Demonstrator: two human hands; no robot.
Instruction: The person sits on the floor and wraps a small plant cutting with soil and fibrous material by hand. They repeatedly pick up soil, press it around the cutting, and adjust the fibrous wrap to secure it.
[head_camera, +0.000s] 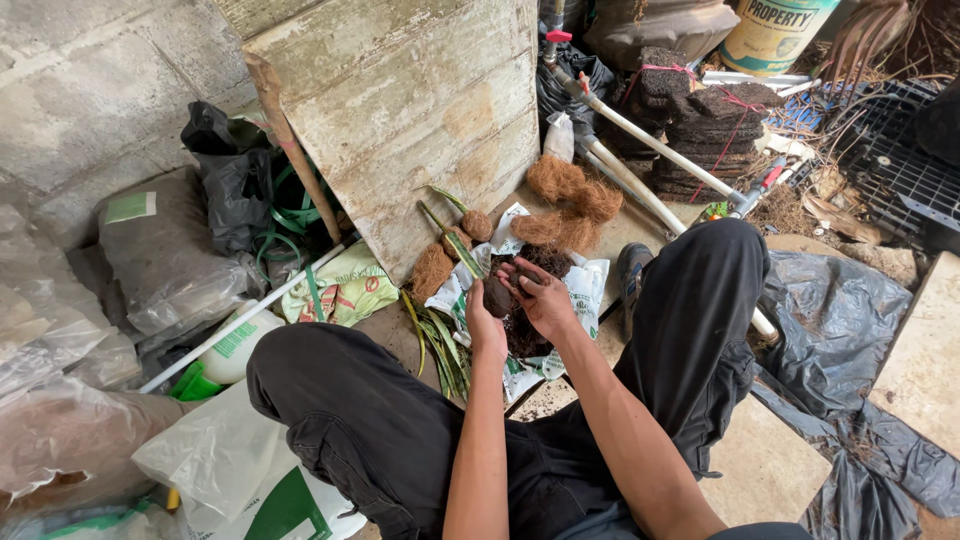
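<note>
We have little room: our knees (330, 380) flank both hands, and the slanted wooden board (420, 110) blocks the way ahead. Coir clumps (572, 200) and leaves (440, 345) crowd the printed sack (580, 285) underfoot. Left is packed with plastic bags (170, 260); white pipes (650, 150) bar the right. Open floor (770, 470) lies beside our right leg.

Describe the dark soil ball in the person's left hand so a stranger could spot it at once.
Start at the big pale wooden board, then drop to the printed bag below. Above it, the left hand holds a soil ball, dark and rounded, unlike the orange-brown fibre tufts nearby.
</note>
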